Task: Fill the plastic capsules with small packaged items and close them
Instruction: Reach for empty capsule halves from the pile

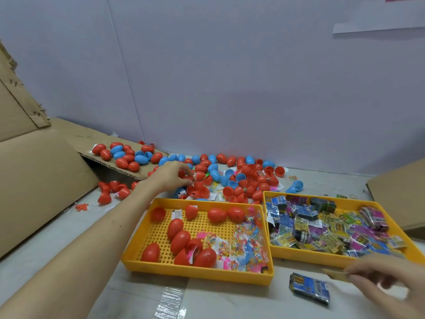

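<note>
A heap of red and blue plastic capsules lies along the back wall. My left hand reaches into the heap, its fingers pinched on a small clear packet next to a red capsule. My right hand is blurred at the lower right and pinches a thin tan card. A blue packaged item lies on the table just left of that hand. The near yellow tray holds several red capsules and bead packets. The right yellow tray holds a pile of small packaged items.
A large cardboard flap slopes up on the left, and several capsules rest on its far ledge. Another cardboard box stands at the right edge. A strip of clear tape crosses the table in front.
</note>
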Demonstrator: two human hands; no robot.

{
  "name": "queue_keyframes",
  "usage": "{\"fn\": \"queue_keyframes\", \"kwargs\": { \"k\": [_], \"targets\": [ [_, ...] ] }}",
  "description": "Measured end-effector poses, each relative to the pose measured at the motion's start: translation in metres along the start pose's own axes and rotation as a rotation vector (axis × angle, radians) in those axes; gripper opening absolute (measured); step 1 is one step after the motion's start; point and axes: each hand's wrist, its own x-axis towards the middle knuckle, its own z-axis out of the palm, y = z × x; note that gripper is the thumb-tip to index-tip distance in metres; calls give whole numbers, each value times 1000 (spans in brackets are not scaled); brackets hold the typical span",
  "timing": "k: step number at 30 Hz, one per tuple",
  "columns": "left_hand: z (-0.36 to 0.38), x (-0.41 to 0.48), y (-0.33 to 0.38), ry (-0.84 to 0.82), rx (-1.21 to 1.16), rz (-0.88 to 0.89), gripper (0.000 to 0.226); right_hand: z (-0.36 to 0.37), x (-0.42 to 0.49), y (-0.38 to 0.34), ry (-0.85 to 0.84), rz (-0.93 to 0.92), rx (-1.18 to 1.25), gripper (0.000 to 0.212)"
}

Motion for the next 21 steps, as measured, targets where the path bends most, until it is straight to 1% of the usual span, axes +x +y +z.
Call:
{"fn": "queue_keyframes", "kwargs": {
  "k": [2,3,4,5,7,11,12,14,16,17,19,20,21],
  "targets": [
    [-7,-7,-3,100,-94,-8,5,-1,1,-3,10,-15,1,36],
    [-12,-9,-7,135,-183,-14,8,-2,1,-4,13,-13,7,36],
    [-16,-13,-10,129,-265,-18,10,-2,1,-4,13,-9,11,37],
    [-20,-17,-14,90,-293,-12,10,-2,1,-4,8,-2,13,38],
    [-24,-23,-16,18,-182,23,12,0,1,-5,4,10,12,39],
    [-13,-17,-4,48,-51,51,16,0,0,-8,44,-12,0,35],
    [-9,-13,1,28,-7,47,15,-1,1,-10,51,-24,-3,33],
    [-2,-5,7,-29,81,11,5,-4,1,-16,34,-21,-10,44],
    [4,-1,8,-53,89,-20,22,-4,1,-18,8,15,3,63],
    [3,-3,8,-44,79,-23,24,-5,0,-18,6,25,15,69],
    [-6,-11,9,28,57,-4,16,-7,-1,-19,25,8,33,73],
    [-14,-19,7,68,10,8,11,-8,0,-19,34,-6,36,72],
    [-25,-29,5,89,-67,19,13,-8,0,-21,39,-15,37,72]
  ]
}}
